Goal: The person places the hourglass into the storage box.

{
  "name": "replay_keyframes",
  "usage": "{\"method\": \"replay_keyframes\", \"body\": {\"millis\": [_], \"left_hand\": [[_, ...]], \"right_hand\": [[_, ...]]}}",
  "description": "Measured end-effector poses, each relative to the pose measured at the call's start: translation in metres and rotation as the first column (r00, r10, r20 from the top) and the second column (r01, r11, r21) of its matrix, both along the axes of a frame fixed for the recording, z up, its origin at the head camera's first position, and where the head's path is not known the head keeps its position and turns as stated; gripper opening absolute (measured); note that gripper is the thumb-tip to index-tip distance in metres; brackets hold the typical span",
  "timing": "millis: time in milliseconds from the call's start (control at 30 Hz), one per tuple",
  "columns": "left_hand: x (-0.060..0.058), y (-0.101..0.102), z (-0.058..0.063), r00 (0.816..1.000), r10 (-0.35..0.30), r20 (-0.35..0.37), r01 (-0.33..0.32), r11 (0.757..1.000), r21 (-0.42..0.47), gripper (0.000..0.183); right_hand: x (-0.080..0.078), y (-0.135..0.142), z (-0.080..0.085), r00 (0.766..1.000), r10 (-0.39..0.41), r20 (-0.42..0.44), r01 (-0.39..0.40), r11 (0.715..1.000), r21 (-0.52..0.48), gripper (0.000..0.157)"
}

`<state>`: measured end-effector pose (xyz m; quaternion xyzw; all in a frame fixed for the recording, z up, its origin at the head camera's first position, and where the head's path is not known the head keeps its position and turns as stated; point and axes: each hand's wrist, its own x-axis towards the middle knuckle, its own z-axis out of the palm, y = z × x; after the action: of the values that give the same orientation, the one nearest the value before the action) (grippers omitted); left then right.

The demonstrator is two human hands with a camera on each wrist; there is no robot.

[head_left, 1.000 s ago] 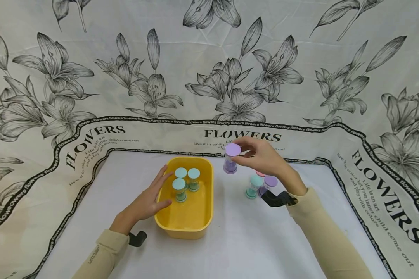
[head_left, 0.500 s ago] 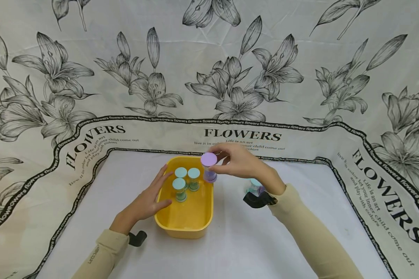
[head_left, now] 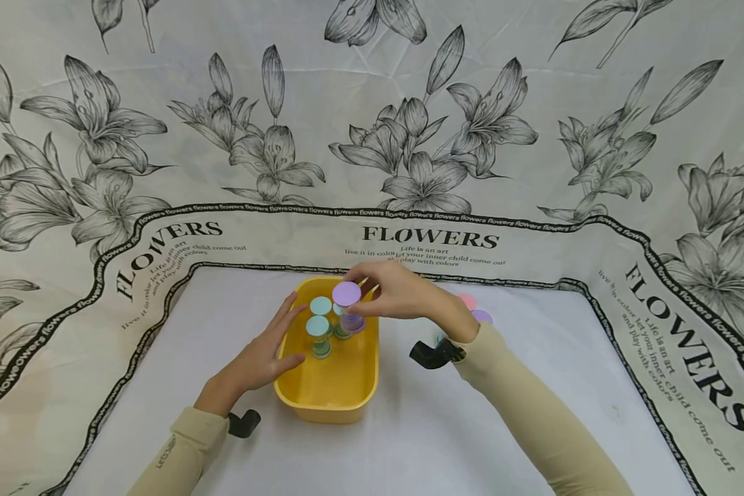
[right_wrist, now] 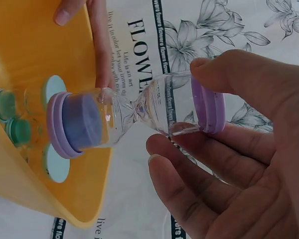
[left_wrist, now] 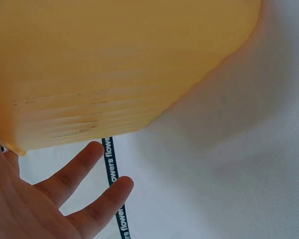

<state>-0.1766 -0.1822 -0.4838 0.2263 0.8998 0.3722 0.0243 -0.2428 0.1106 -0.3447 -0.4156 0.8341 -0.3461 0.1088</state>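
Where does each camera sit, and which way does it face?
Head: worn on the head, facing forward and down at the tub; left hand, right hand and sleeves show.
Left wrist: worn there, facing the tub; left hand shows.
Right wrist: worn there, facing the held timer; both hands show.
Head and right wrist share that timer.

Near half of the yellow tray free from above. Far half blocked: three teal-capped hourglasses standing, purple-capped hourglass pinched by right hand near them. Left hand in the way along left side. Free white tabletop in front and just right, up to black wrist mount.
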Motion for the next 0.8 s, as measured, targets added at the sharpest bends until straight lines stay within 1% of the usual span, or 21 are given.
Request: {"method": "replay_keyframes", "body": {"millis": [267, 400, 567, 700, 800], "left_hand": [[0.0, -0.001, -0.002, 1.0, -0.001, 0.007, 0.001, 1.0, -0.001, 0.084], [0.001, -0.003, -0.003, 1.0, -0.005, 0.0, 0.005, 1.0, 0.003, 0.084], [0.002, -0.003, -0.002, 1.0, -0.013, -0.001, 0.013, 1.0, 0.008, 0.084], [0.002, -0.003, 0.0, 1.0, -0.017, 0.001, 0.017, 1.0, 0.012, 0.084], [0.002, -0.003, 0.001, 1.0, -0.019, 0.003, 0.019, 1.0, 0.014, 0.084]], "right_hand": [[-0.002, -0.013, -0.006, 0.998, 0.045, 0.053, -0.047, 0.998, 0.046, 0.038], [-0.003, -0.018, -0.01, 0.997, 0.045, 0.07, -0.051, 0.995, 0.091, 0.039], [-0.004, -0.021, -0.015, 0.996, 0.049, 0.073, -0.058, 0.99, 0.129, 0.041], [-0.005, -0.024, -0.02, 0.995, 0.051, 0.082, -0.063, 0.987, 0.149, 0.043], [-0.006, -0.026, -0.025, 0.992, 0.052, 0.114, -0.068, 0.987, 0.146, 0.042]]}}
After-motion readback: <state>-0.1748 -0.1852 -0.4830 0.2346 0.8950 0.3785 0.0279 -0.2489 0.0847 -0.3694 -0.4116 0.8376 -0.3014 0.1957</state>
